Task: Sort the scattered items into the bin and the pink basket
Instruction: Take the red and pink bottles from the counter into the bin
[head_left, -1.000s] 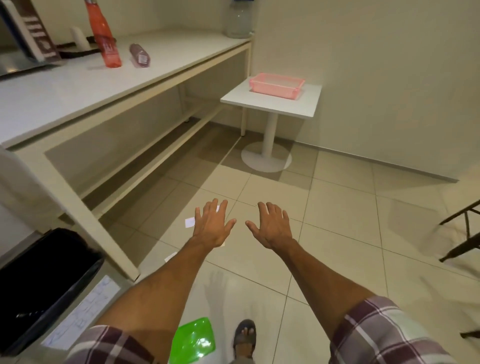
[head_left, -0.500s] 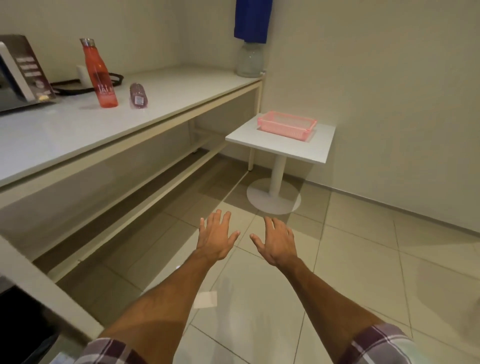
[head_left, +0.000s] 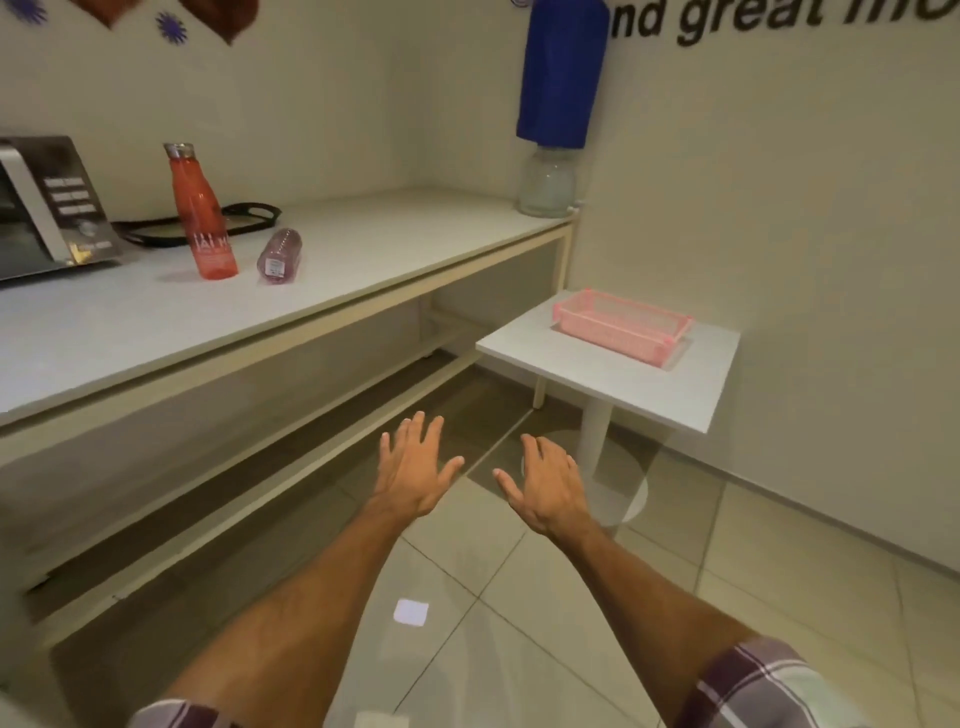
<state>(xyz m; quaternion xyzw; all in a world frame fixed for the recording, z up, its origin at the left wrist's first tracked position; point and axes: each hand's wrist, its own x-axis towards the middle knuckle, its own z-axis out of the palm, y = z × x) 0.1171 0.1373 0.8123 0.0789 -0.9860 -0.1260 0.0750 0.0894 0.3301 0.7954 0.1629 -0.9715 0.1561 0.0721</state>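
From the head: left hand (head_left: 415, 475) and right hand (head_left: 545, 483) spread flat, holding nothing, above floor tiles (head_left: 519, 649). Pink basket (head_left: 621, 325) on small white table (head_left: 597, 384) ahead right, contents unclear. On counter (head_left: 363, 249), orange bottle (head_left: 202, 218) upright, pink bottle (head_left: 280, 255) lying beside. Paper scrap (head_left: 411, 612) on floor.

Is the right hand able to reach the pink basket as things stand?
Probably yes. The right hand is open and empty, and nothing stands between it and the basket on the small table. It would have to rise and stretch forward.
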